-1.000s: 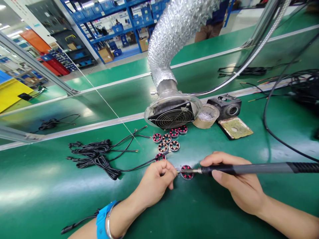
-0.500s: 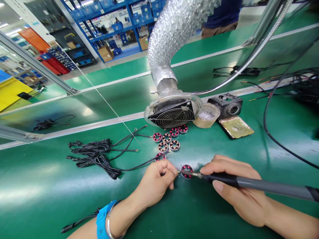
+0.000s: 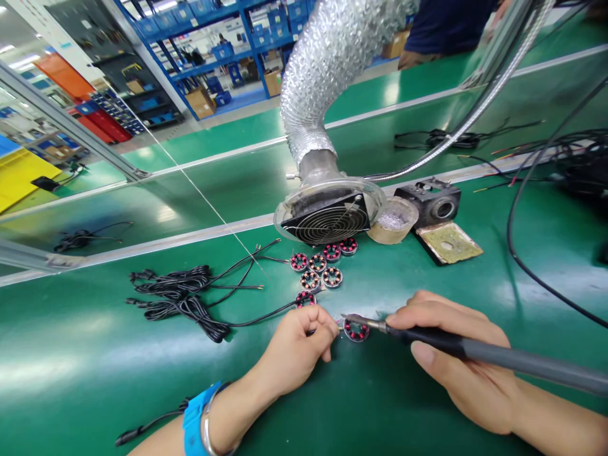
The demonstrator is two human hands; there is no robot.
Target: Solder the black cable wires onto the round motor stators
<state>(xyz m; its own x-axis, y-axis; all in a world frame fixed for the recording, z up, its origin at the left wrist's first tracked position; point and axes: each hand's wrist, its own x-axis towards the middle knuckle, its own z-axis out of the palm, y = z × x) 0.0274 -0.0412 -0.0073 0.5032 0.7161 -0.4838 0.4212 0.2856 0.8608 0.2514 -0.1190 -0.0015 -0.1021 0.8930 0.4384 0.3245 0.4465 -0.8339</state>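
Observation:
My left hand [image 3: 304, 345] pinches the end of a black cable [image 3: 266, 316], its thin wire tips showing past the fingers. Those tips reach the left edge of a small round motor stator [image 3: 356, 329] with red windings, lying on the green bench. In my right hand [image 3: 460, 361] is a soldering iron [image 3: 441, 342], gripped like a pen. Its metal tip passes over the stator's upper part toward the wire ends; whether they touch, I cannot tell. Several more stators [image 3: 332, 277], some red and some copper-coloured, lie in a group just beyond my left hand.
A fume extractor fan [image 3: 327, 218] on a silver duct hangs over the bench. Right of it stand a round tub [image 3: 393, 221], a black iron holder [image 3: 430, 202] and a yellowish sponge tray [image 3: 449, 242]. Bundled black cables [image 3: 180, 291] lie at left. A person [image 3: 446, 28] stands beyond.
The soldering iron's tip has shifted slightly up and left across the stator, and my right hand has moved slightly right. My left hand stays put. The person behind has moved right.

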